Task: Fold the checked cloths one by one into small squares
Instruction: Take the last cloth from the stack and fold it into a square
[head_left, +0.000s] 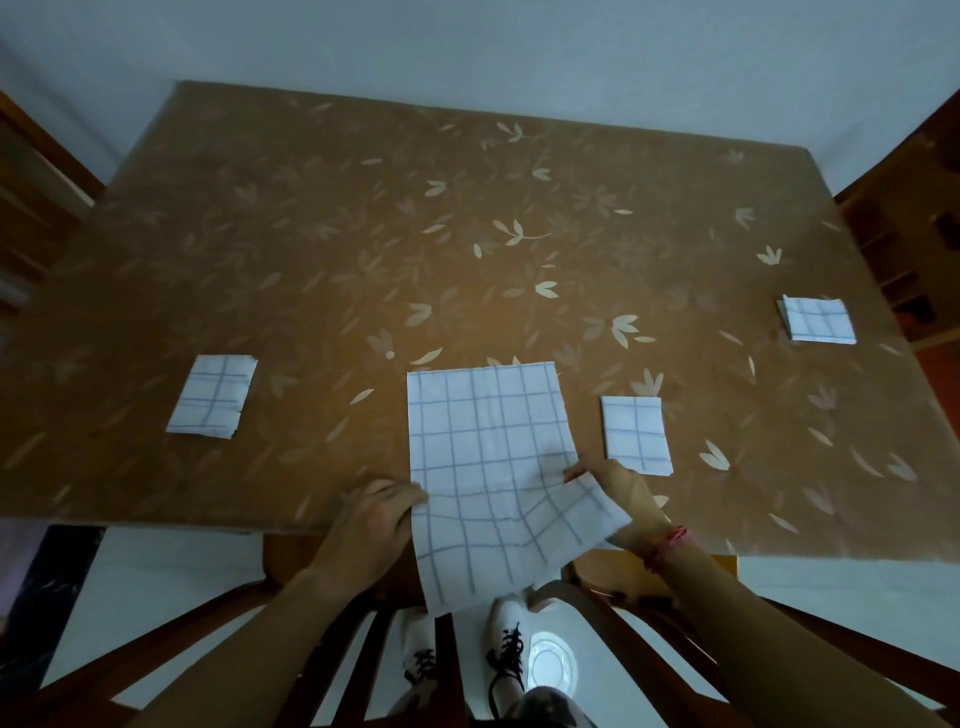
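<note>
The fingers of my left hand and right hand pinch the side edges of the open cloth, lying half on the surface, half over its near edge. Folded already: left square, near-right square, far-right square. This one, I judge, is barely started.

The open cloth is showing white with a blue-grey grid. The left folded cloth, middle folded cloth and right folded cloth are matching it. The bench is showing brown with pale leaves.
</note>
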